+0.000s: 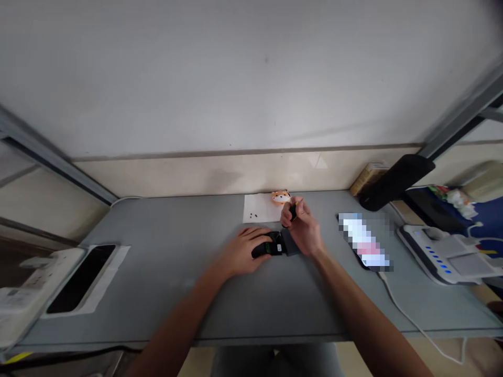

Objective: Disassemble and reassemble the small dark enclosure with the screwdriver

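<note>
My left hand lies over a small black device with a white label and green marks. The thumb and fingers hold it down on the desk, and the hand covers much of it. A flat dark grey block sits against its right end. Just above that block my right hand is closed around a short black-handled screwdriver with a yellow end. Its tip is too small to make out. Several tiny dark bits, apparently screws, lie on a white sheet of paper behind the hands.
An orange-and-white animal-face item stands at the paper's back edge. To the right lie a lit phone with a cable, a black cylinder, a box and a power strip. A dark phone lies left.
</note>
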{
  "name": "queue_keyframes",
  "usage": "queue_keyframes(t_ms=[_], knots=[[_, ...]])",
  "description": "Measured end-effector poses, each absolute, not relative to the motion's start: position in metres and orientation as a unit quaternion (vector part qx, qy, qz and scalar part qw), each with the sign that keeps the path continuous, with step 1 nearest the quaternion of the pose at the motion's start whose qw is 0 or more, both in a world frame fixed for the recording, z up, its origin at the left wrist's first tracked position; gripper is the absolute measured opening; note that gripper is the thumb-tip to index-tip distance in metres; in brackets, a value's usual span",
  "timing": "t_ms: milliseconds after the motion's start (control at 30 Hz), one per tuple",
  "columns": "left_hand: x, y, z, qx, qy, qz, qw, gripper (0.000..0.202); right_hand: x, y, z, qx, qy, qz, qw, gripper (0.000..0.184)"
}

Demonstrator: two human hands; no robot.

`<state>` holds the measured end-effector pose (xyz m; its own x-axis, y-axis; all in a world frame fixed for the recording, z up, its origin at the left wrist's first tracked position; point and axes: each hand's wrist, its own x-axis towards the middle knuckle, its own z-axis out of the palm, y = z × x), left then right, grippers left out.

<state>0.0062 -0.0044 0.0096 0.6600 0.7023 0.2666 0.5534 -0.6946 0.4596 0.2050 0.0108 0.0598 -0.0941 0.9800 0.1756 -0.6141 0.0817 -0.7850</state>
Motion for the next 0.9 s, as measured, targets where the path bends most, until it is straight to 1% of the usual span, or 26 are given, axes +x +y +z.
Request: queue_keyframes(t_ms=[100, 267, 533, 900], knots=[[0.006, -0.004, 0.011, 0.896, 0.35, 0.213, 0.169, 0.031, 0.204, 0.012, 0.06, -0.258, -0.381, 0.628, 0.628, 0.034], [0.008, -0.005, 0.013, 0.895, 0.352, 0.214, 0.173, 0.031, 0.202, 0.012, 0.061, -0.247, -0.364, 0.654, 0.615, 0.038], [0.007, -0.006, 0.017, 0.885, 0.375, 0.193, 0.196, 0.049, 0.197, 0.006, 0.063, -0.228, -0.37, 0.655, 0.618, 0.042], [0.009, -0.006, 0.017, 0.882, 0.388, 0.176, 0.203, 0.053, 0.192, 0.001, 0.064, -0.233, -0.399, 0.645, 0.608, 0.045]])
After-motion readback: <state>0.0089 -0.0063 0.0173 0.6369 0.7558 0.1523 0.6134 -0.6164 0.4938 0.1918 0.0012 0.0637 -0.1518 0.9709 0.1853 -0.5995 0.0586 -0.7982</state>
